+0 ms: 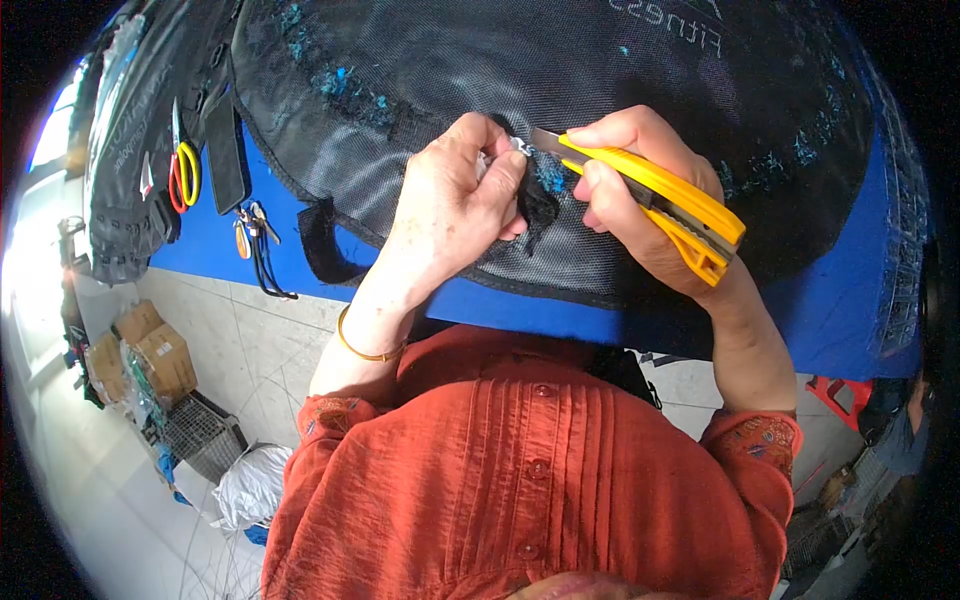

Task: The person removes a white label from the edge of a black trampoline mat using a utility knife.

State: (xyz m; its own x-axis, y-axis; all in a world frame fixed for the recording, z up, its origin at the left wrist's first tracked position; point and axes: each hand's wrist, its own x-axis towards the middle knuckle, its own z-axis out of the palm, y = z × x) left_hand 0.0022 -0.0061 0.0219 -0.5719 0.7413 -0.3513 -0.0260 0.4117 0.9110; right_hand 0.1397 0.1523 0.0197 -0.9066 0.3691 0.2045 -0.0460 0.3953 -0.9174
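Note:
A large black mesh sheet with "Fitness" lettering lies over the blue table. My right hand grips a yellow utility knife, its blade out and pointing left. Close to the blade tip, my left hand pinches a small bunch of white material between thumb and fingers. A loose black strip hangs below the pinch. Blue thread scraps lie on the mesh just under the blade. Whether the blade touches the white material I cannot tell.
On the blue table at left lie scissors with red and yellow handles, a black phone-like slab and keys. Cardboard boxes and a wire crate stand on the floor at lower left.

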